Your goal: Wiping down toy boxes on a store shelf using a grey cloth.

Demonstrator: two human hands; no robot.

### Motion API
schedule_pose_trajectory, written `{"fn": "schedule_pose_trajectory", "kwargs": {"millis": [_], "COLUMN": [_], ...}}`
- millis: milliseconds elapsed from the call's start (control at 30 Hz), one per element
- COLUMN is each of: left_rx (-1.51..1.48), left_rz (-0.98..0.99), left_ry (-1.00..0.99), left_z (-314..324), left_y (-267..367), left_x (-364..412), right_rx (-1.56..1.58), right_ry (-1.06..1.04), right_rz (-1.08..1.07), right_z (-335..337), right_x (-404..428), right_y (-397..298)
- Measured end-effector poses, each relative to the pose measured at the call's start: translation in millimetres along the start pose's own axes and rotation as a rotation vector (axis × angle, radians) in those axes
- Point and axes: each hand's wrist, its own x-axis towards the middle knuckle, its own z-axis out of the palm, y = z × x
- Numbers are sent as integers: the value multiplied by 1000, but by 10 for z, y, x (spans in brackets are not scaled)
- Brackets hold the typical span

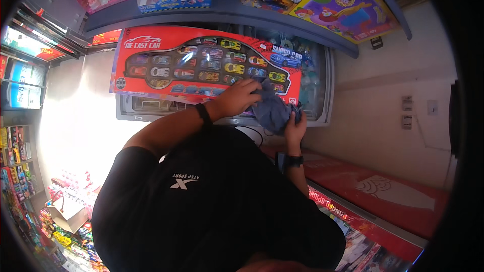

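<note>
A blue-grey cloth (273,115) is bunched between my two hands, over the lower right corner of a large red boxed set of die-cast toy cars (147,37). My left hand (242,96) has its fingers on the cloth's left edge, just over the box's lower edge. My right hand (295,126) grips the cloth's right end, near the box corner. The box has a car-shaped clear window showing several small cars. It lies across a glass-topped chest freezer (328,87). The cloth hides part of the window's lower right.
Beyond the box runs a grey shelf (227,17) with boxed toys, among them a purple and yellow box (346,5). A red-topped cooler (378,192) stands at the lower right. Packed goods and a paper bag (70,213) are at the lower left. Sockets (407,111) are on the right wall.
</note>
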Motion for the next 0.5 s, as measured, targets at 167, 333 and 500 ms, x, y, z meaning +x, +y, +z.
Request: {"fn": "schedule_pose_trajectory", "kwargs": {"millis": [167, 333, 500], "left_rx": [-21, 238, 674], "left_rz": [68, -157, -400], "left_ry": [-22, 286, 583], "left_z": [-753, -1514, -2187], "left_y": [85, 69, -215], "left_x": [-354, -1072, -1765], "right_rx": [-53, -100, -193], "right_ry": [146, -56, -378], "right_rz": [-222, -577, -797], "right_z": [11, 787, 1862], "right_x": [-54, -81, -257], "right_y": [-782, -1596, -2342]}}
